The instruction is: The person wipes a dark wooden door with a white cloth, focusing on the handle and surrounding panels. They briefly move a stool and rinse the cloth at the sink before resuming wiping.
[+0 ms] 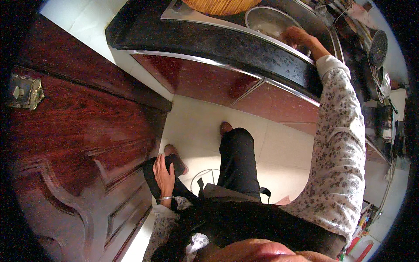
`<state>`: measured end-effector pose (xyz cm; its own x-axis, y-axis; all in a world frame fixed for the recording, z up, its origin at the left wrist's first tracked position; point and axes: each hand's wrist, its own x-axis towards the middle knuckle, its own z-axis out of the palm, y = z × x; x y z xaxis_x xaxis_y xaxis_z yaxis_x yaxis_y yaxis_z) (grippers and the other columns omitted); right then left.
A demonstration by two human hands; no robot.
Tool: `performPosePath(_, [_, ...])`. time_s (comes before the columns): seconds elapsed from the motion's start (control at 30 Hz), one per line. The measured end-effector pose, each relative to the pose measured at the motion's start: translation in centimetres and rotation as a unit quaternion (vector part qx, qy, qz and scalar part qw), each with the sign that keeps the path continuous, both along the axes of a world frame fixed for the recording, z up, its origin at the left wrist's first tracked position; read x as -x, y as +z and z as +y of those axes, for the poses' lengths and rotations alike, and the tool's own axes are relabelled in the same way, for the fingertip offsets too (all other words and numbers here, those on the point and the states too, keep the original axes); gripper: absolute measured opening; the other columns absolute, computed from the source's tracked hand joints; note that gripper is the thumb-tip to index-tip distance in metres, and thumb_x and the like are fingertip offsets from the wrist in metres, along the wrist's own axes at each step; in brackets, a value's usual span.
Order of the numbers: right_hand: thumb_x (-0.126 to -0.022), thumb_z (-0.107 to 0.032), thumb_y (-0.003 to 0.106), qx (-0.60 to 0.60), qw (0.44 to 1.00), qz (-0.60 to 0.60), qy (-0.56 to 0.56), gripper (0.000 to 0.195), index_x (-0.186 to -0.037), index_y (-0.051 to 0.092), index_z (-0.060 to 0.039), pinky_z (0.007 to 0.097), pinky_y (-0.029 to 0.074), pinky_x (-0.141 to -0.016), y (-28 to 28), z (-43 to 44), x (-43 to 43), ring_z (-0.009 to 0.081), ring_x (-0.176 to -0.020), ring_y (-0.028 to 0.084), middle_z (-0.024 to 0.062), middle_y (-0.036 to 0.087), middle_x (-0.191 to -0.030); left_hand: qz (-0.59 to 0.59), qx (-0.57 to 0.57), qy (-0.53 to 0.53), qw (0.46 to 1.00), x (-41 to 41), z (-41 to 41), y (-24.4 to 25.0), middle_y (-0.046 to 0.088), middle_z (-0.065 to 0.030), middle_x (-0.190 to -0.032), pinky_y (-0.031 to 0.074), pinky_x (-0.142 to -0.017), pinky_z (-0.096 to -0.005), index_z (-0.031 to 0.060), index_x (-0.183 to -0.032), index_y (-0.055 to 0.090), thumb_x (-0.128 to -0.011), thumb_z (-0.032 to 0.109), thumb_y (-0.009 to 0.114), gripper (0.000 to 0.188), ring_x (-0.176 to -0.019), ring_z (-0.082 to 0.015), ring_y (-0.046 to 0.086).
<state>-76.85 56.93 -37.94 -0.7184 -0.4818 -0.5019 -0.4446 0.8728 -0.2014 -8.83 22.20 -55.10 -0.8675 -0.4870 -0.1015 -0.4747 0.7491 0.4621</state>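
Note:
My right hand (298, 36), blurred, reaches into a round metal bowl (273, 23) in the steel sink (314, 14) at the upper right. What its fingers touch is hidden in the blur. Cloudy liquid seems to be in the bowl. A round woven bamboo basket (226, 5) stands beside the bowl, at the top edge. My left hand (163, 175) rests on my left knee, palm down, with its fingers extended and a bracelet at the wrist.
A dark stone countertop (196, 37) runs over reddish cabinet doors (209, 78). A dark wooden door (81, 118) with a brass-coloured handle fitting (27, 92) stands on the left. Utensils and a round perforated strainer (379, 48) are at the far right. Part of a stool's round metal frame (201, 173) shows below me.

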Motion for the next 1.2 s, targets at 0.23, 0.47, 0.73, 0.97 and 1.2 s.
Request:
performPosePath(0.23, [-0.093,-0.024,0.064,0.403,0.908,0.085,0.080,0.021,-0.106,0.065,-0.0072,0.0267,0.046,-0.051,8.2,1.2,-1.5,0.0117,-0.062,0.055,0.0024,0.062,-0.075,0.149,-0.062,-0.001,0.987,2.6,-0.7,4.8,0.051,-0.0184,-0.138,0.044,-0.102,-0.0406,-0.0016,-0.129,0.055,-0.091,0.008,0.062,0.040,-0.125,-0.0342,0.052])
performPosePath(0.47, [-0.094,-0.024,0.061,0.585,0.808,-0.049,-0.050,0.045,-0.131,0.048,-0.0016,0.0395,0.059,-0.069,9.4,0.1,-3.5,0.0302,-0.098,0.069,0.0143,0.066,-0.109,0.397,-0.079,-0.123,0.906,20.0,0.7,19.7,0.062,-0.0069,-0.102,0.053,-0.070,-0.0266,0.0028,-0.117,0.066,-0.083,-0.002,0.071,0.035,-0.077,-0.0130,0.062])
performPosePath(0.73, [-0.095,-0.026,0.064,0.603,0.786,-0.046,-0.132,0.029,-0.108,0.059,-0.0010,0.0337,0.058,-0.071,9.8,-3.6,-8.8,0.0214,-0.085,0.068,0.0115,0.066,-0.095,0.357,-0.167,-0.212,0.894,42.3,7.7,25.5,0.064,-0.0116,-0.107,0.055,-0.076,-0.0304,0.0015,-0.120,0.064,-0.085,0.023,0.075,0.043,-0.089,-0.0176,0.066])
performPosePath(0.97, [-0.096,-0.027,0.063,0.688,0.699,-0.139,-0.137,0.028,-0.105,0.061,0.0000,0.0316,0.058,-0.072,9.6,-4.4,-12.4,0.0217,-0.084,0.069,0.0116,0.066,-0.092,0.203,-0.183,-0.223,0.936,50.8,13.8,23.0,0.044,-0.0216,-0.144,0.046,-0.099,-0.0421,-0.0034,-0.143,0.039,-0.084,0.032,0.073,0.077,-0.119,-0.0328,0.057])
performPosePath(1.2, [-0.094,-0.028,0.064,0.679,0.656,-0.082,-0.320,0.023,-0.093,0.065,-0.0049,0.0288,0.047,-0.052,5.7,-5.7,-11.2,0.0177,-0.061,0.061,0.0055,0.064,-0.075,0.308,-0.516,-0.155,0.784,55.8,12.3,18.2,0.064,-0.0134,-0.109,0.058,-0.087,-0.0328,-0.0054,-0.116,0.058,-0.092,0.001,0.060,0.025,-0.098,-0.0211,0.066])
